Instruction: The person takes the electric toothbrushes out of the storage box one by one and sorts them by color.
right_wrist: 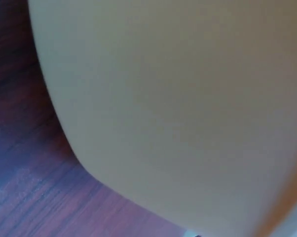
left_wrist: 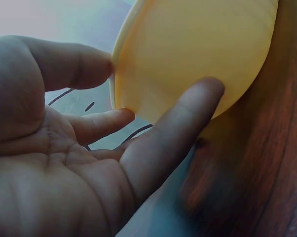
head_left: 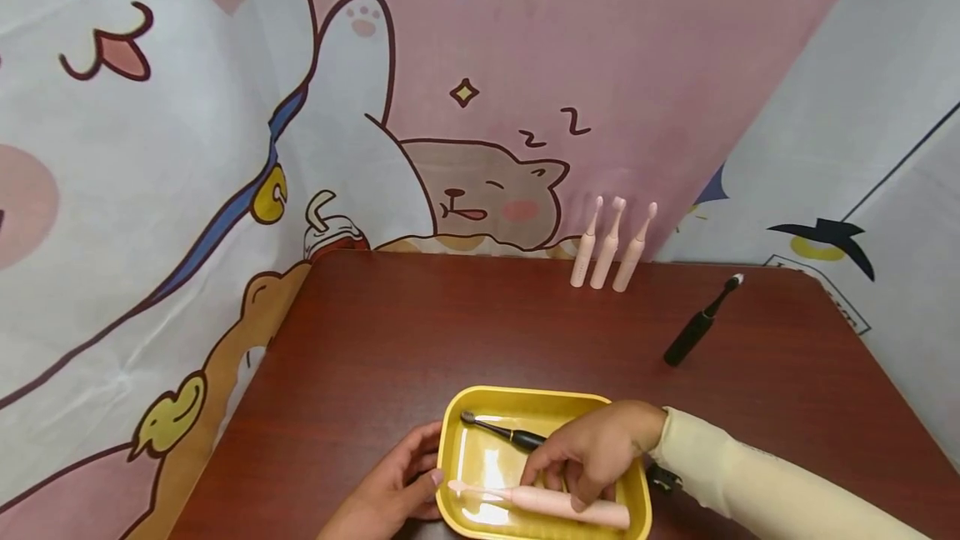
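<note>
A yellow tray [head_left: 525, 397] stands at the near edge of the table. In it lie a black electric toothbrush [head_left: 491, 427], its handle partly hidden by my right hand, and a pink electric toothbrush [head_left: 547, 502]. My right hand [head_left: 600, 448] reaches into the tray from the right and pinches the pink handle, thumb on the near side and fingers curled behind. With fairly straight fingers, my left hand [head_left: 397, 482] touches the tray's left side. The left wrist view shows those fingers [left_wrist: 188, 108] against the outer wall [left_wrist: 198, 44]. Only the tray's outside [right_wrist: 163, 108] fills the right wrist view.
Three pink electric toothbrushes [head_left: 606, 252] stand upright in a row at the table's back edge. Another black electric toothbrush [head_left: 697, 327] stands to the right on the dark red table [head_left: 420, 323]. A printed cloth [head_left: 637, 48] hangs behind and along the sides.
</note>
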Tool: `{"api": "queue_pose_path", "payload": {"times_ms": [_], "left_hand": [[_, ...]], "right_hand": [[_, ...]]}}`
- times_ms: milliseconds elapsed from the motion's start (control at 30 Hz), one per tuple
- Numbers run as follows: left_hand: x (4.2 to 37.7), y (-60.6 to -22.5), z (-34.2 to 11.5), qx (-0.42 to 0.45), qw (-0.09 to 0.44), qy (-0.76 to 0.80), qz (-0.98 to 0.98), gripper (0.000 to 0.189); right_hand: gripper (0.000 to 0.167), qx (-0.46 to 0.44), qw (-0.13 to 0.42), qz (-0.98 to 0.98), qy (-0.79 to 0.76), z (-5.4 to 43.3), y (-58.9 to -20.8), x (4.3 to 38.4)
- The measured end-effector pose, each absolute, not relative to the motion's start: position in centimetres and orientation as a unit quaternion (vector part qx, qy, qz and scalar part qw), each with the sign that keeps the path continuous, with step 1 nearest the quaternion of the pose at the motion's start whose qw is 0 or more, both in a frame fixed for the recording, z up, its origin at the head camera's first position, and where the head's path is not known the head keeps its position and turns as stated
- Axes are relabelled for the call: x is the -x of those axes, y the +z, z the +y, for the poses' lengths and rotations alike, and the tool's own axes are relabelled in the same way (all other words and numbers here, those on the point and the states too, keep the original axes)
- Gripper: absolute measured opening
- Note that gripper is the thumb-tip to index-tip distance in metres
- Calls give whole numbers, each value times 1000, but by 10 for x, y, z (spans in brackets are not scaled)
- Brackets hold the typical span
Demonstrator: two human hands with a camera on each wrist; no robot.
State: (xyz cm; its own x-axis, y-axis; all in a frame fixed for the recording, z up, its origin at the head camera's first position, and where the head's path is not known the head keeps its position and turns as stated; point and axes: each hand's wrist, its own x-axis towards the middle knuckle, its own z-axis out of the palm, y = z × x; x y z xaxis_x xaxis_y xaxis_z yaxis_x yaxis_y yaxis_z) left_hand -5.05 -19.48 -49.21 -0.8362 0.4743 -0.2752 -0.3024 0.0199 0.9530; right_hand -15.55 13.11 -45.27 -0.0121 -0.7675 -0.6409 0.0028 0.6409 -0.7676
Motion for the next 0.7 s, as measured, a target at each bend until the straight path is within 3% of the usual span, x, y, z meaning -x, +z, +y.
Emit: {"api": "queue_pose_path", "payload": {"times_ms": [700], "left_hand": [[51, -491, -193, -52, 282, 704, 650, 63]], "right_hand": [[53, 347, 617, 615, -348, 139, -433, 164]]}}
